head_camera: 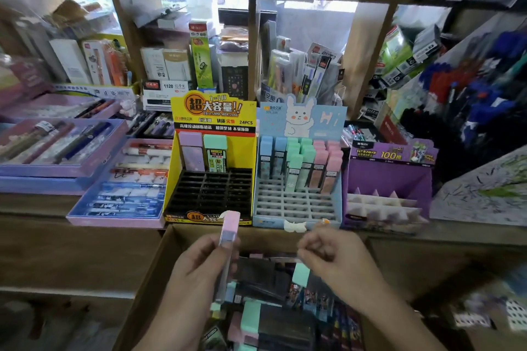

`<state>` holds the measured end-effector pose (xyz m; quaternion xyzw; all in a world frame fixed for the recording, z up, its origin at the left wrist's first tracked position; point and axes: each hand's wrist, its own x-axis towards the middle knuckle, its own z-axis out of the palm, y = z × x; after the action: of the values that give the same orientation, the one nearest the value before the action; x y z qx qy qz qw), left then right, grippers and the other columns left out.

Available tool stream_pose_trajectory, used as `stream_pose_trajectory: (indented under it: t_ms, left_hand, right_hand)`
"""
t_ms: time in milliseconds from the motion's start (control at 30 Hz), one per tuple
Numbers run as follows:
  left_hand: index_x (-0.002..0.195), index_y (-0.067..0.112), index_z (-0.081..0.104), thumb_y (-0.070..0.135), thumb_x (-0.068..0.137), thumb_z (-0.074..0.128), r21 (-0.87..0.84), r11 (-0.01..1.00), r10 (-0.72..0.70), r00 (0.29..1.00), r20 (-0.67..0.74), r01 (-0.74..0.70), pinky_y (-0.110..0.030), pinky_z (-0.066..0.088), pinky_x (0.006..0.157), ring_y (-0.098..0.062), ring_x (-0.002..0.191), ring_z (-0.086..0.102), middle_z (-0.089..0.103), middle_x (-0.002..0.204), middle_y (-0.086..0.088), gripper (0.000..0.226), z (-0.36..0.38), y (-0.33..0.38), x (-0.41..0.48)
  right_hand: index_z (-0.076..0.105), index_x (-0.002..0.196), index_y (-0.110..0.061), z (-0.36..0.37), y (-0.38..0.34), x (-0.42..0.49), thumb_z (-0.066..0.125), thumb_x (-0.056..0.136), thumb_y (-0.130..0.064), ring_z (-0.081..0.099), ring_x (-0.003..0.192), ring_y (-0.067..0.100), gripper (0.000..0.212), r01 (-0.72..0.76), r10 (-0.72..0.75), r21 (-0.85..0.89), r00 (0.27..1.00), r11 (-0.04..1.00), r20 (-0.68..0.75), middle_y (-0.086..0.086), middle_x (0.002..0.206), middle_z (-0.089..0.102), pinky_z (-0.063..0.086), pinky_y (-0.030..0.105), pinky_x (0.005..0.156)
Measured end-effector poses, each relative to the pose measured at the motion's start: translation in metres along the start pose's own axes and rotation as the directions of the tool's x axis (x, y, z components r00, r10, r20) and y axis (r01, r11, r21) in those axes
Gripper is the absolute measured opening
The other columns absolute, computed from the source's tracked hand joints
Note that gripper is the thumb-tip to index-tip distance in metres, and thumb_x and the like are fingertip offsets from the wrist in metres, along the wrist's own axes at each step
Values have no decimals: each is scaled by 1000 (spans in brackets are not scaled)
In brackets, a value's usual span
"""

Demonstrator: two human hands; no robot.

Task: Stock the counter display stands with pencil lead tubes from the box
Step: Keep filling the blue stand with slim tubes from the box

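My left hand [196,262] grips a pink-capped lead tube [229,242] upright above the open cardboard box [159,262]. Beside it, my right hand [330,253] hovers over the box with curled fingers and holds nothing that I can see. Several more tubes [273,319] with green and pink caps lie in the box. On the counter the yellow display stand [212,157] has a purple-capped and a green-capped tube in its back row. The light blue rabbit stand [299,177] to its right carries several blue, green and pink tubes in its back rows.
A purple cardboard stand [389,179] sits right of the blue one. Purple trays of pens [57,151] and a tray of correction tapes [125,182] fill the counter's left side. Shelves packed with stationery rise behind, and a pen rack [479,88] leans at the right.
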<state>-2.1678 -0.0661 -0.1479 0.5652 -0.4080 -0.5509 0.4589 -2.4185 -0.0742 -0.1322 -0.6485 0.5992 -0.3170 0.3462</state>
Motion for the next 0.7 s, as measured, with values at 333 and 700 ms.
stream_pose_trajectory:
  t_ms: [333,700]
  left_hand:
    - [90,25,73,52,85,63,-15,970,240,958,158,-241,-19,51,57,-11,66,63,67,75,0,29,31,40,19]
    - [109,17,71,28,108,41,-89,981,190,955,228,-174,-32,54,64,-23,75,66,73,93,-18,31,83,71,45]
  right_hand:
    - [74,84,-26,9,46,5,69,94,-25,67,74,2,12,-169,244,-245,915,955,321,-7,80,74,54,21,67]
    - [75,87,-25,4,49,2,69,95,-29,68,79,4,11,-188,249,-212,916,959,315,-10,84,73,54,21,67]
